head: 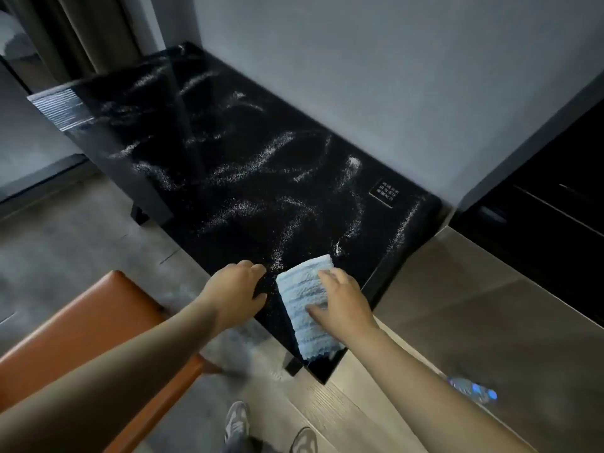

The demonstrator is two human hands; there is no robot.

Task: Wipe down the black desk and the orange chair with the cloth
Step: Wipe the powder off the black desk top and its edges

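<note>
Right hand (343,302) flat, pressing cloth (302,286) on desk (245,152); left hand (235,292) relaxed, empty, at desk edge.

Ahead: I see open table (228,132) to its far end, dusted with white streaks (261,155).
Right: wall (392,76) hems the table edge.
Left: orange chair (81,328) stands near.

We see a plastic water bottle (474,390) lying on the wooden counter (457,289); black drawers (549,204) stand behind this counter, and two grey sneakers (237,420) are left of it.
</note>
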